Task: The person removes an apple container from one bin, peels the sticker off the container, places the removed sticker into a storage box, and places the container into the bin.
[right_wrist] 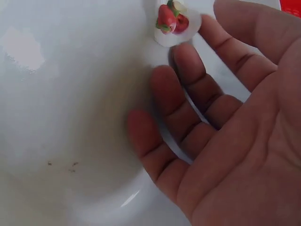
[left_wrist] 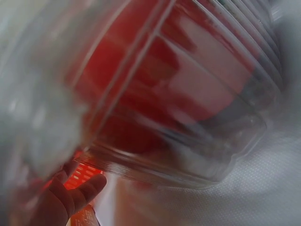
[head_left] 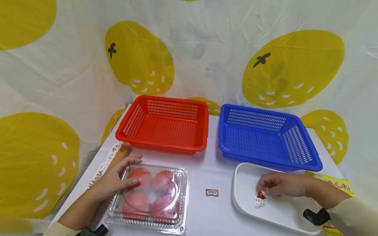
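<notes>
My left hand (head_left: 113, 180) rests at the upper left of a clear plastic clamshell box (head_left: 184, 193) of red, round fruit, its thumb across the lid and its other fingers extended past the edge. In the left wrist view, the box's side (left_wrist: 188, 89) fills most of the picture. My right hand (head_left: 279, 184) is inside a white tray (head_left: 240, 200), thumb and index finger pinching a small white packet (head_left: 260, 200) with a strawberry picture. In the right wrist view, the packet (right_wrist: 175, 21) sits at the fingertips, and the other fingers are loosely bent.
Behind stand a red basket (head_left: 165, 144) and a blue basket (head_left: 254, 155). A small orange-brown wrapped piece (head_left: 212, 192) lies between the box and the tray. A pasta package (head_left: 101, 168) is left of the box; a yellow packet (head_left: 339, 183) is partly behind the tray.
</notes>
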Motion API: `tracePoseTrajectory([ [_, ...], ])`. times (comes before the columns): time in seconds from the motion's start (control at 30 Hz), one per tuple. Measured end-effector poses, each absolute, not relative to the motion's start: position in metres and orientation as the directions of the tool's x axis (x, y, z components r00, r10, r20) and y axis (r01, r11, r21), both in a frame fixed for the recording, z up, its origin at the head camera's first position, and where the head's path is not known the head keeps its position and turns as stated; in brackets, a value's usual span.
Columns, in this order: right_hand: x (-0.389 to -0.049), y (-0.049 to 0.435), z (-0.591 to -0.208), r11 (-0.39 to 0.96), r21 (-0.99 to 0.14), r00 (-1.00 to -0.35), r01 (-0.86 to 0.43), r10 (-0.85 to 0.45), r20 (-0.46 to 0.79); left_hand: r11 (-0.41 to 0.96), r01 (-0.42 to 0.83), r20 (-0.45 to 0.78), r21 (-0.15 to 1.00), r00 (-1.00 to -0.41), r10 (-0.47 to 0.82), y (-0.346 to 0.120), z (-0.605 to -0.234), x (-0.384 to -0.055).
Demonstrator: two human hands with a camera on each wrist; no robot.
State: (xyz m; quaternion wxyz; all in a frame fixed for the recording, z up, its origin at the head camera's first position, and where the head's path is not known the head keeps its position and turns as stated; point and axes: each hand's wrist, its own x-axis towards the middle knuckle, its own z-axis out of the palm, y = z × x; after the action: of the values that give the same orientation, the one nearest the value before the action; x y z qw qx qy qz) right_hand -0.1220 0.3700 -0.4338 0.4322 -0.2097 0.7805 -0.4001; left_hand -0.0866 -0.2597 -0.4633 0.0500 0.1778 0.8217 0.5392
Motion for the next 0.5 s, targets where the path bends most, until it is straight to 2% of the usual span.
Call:
tracePoseTrajectory([
  [0.13,-0.121,0.370,-0.435,0.594,-0.804,-0.541,0.002,-0.676,-0.501,0.370,0.237,0.105,0.898,-0.933,0.344,-0.260,-0.464,-0.087],
  [0.27,-0.117,0.371,-0.430,0.655,-0.755,-0.581,-0.028,-0.626,-0.521,0.386,0.250,0.104,0.888,-0.927,0.360,-0.261,-0.462,-0.088],
  [0.5,-0.109,0.367,-0.411,0.741,-0.645,-0.658,-0.187,-0.582,-0.478,0.365,0.300,0.134,0.881,-0.900,0.414,-0.269,-0.448,-0.093],
])
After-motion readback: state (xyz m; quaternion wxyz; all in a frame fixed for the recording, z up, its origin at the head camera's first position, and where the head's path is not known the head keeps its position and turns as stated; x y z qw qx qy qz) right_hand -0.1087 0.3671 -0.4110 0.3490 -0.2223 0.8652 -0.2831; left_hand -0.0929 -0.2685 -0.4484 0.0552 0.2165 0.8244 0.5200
